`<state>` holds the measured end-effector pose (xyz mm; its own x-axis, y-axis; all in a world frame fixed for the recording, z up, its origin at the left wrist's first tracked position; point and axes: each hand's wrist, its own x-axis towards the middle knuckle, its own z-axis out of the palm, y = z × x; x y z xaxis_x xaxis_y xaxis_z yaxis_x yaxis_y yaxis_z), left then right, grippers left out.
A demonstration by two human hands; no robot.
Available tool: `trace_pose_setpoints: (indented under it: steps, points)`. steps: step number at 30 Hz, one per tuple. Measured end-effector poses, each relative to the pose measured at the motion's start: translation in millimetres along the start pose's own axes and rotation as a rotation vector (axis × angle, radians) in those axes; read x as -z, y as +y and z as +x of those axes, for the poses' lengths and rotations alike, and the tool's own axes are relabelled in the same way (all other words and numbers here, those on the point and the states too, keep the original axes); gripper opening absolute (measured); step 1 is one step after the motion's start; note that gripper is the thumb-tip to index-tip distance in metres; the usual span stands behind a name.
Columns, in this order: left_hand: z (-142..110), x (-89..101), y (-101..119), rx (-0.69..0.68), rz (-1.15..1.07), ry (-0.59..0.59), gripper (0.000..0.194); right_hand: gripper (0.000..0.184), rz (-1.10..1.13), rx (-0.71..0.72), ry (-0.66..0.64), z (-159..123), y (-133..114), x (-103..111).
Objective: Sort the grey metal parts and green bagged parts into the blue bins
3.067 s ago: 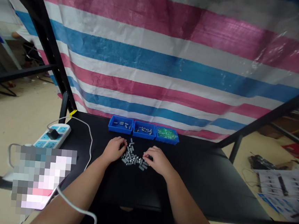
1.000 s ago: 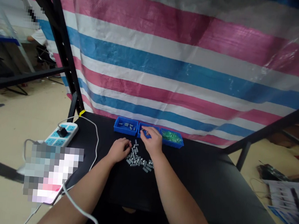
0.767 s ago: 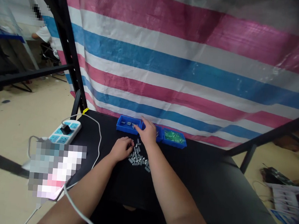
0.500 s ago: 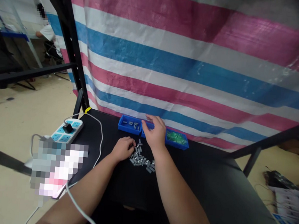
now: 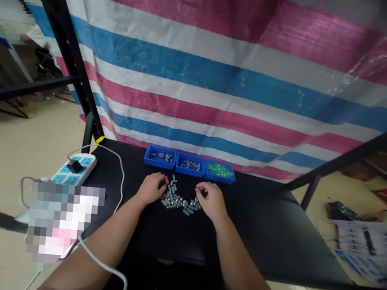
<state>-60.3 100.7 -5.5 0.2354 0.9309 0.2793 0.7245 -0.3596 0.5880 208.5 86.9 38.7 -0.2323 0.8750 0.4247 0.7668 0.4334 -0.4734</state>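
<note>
A loose pile of small grey cylindrical pieces (image 5: 175, 202), with shiny bits among them, lies on the black table (image 5: 158, 236). At its left edge rests my left hand (image 5: 151, 189), thumb and fingers curled together; whatever they hold, if anything, is too small to name. My right hand (image 5: 213, 201) is over the pile's right side with fingertips pinched downward, their contents hidden. Behind the pile stand three blue bins in a row: the left bin (image 5: 159, 164) has grey cylinders, the middle bin (image 5: 189, 171) small shiny metal parts, the right bin (image 5: 219, 179) green pieces.
On the left are a power strip (image 5: 76, 171) with a black plug, a blurred-out device (image 5: 67, 224), and a white cable (image 5: 123, 175) reaching over my left forearm. A striped sheet (image 5: 198, 95) hangs behind the table between black frame posts. A person sits far left.
My right hand has moved from above the middle bin down toward me to the pile's right side, its fingers drawing together. My left hand stays by the pile. The camera view has shifted slightly.
</note>
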Motion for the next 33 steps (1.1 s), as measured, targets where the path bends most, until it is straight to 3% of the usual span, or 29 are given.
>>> trace_pose_setpoints:
  steps: [4, 8, 22, 27, 33]
  points:
    - [0.5, -1.3, -1.0, -0.012, 0.020, 0.009, 0.011, 0.018, -0.045, -0.019, -0.068, -27.4, 23.8, 7.9]
    - [0.8, -2.5, -2.4, -0.034, 0.024, 0.020, 0.010, 0.028, -0.034, 0.043, -0.155, -38.7, 29.3, 13.6]
    - [0.1, -3.2, -3.7, -0.044, 0.002, 0.034, 0.010, 0.012, -0.078, 0.221, -0.342, -10.7, 26.1, 15.9]
    - [0.4, -2.6, -2.2, -0.041, 0.007, 0.031, 0.010, 0.014, 0.080, 0.116, -0.231, -6.8, 23.9, 16.9]
    - [0.8, -1.6, -1.8, -0.035, -0.007, 0.030, 0.010, 0.018, 0.328, 0.066, 0.035, -3.8, 20.4, 1.7]
